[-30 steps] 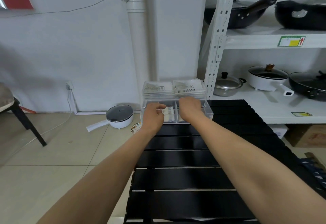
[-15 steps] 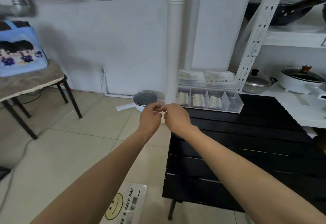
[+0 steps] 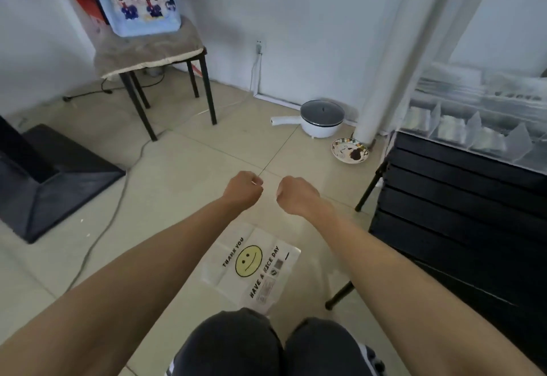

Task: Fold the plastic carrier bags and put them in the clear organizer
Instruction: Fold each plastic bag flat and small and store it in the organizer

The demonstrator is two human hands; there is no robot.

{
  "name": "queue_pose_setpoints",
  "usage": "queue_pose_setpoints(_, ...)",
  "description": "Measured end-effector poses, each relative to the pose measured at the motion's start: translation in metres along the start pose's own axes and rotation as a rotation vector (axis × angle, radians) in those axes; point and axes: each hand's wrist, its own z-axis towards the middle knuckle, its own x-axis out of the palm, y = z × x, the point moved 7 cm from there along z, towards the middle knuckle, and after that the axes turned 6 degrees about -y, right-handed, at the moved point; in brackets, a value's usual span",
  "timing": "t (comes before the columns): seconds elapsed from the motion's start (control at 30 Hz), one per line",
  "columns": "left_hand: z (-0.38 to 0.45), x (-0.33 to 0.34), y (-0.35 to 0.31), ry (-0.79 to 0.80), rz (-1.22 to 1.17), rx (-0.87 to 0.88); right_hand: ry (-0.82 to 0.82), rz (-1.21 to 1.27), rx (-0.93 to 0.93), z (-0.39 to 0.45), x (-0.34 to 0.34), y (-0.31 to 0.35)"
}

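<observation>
A white plastic carrier bag [image 3: 251, 266] with a yellow smiley face lies flat on the tiled floor, just in front of my knees. My left hand [image 3: 243, 189] and my right hand [image 3: 296, 196] hover side by side above the floor, beyond the bag, both with fingers curled and nothing visibly in them. The clear organizer [image 3: 473, 127] stands on the far edge of the black slatted table [image 3: 461, 215] at the right; folded bags fill several of its compartments. A stack of flat bags lies behind it, blurred.
A white electric pot [image 3: 321, 118] and a patterned dish [image 3: 350, 150] sit on the floor by a white pipe [image 3: 393, 59]. A stool [image 3: 154, 59] with a blue tote stands at back left, a black base [image 3: 44, 180] at left. Cables cross the tiles.
My hands have left the organizer and drawn back off the table. My view has swung left and down to the floor, where the smiley bag now shows.
</observation>
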Motion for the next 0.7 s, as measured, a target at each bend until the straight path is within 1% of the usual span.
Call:
queue_pose_setpoints(0.1, 0.011, 0.001, 0.050, 0.041, 0.000, -0.159, 0.152, -0.061, -0.020, 0.018, 0.041, 0.005)
queue_pose_setpoints(0.23, 0.011, 0.016, 0.114, 0.086, -0.074, -0.394, 0.294, -0.077, -0.019, 0.044, 0.093, 0.007)
queue_pose_setpoints(0.33, 0.015, 0.031, 0.162, 0.015, -0.165, -0.543, 0.395, -0.085, -0.001, 0.066, 0.137, 0.007)
queue_pose_setpoints(0.43, 0.018, 0.048, 0.203, -0.040, -0.305, -0.692, 0.490, -0.054, -0.013, 0.086, 0.179, 0.008)
queue_pose_setpoints(0.53, 0.022, 0.065, 0.229, -0.070, -0.444, -0.829, 0.529, -0.074, -0.048, 0.105, 0.215, 0.003)
queue_pose_setpoints(0.6, 0.026, 0.076, 0.245, -0.085, -0.513, -0.893, 0.503, -0.108, -0.086, 0.116, 0.235, 0.000)
queue_pose_setpoints(0.7, 0.027, 0.086, 0.275, -0.127, -0.511, -0.981, 0.454, -0.187, -0.164, 0.127, 0.265, -0.002)
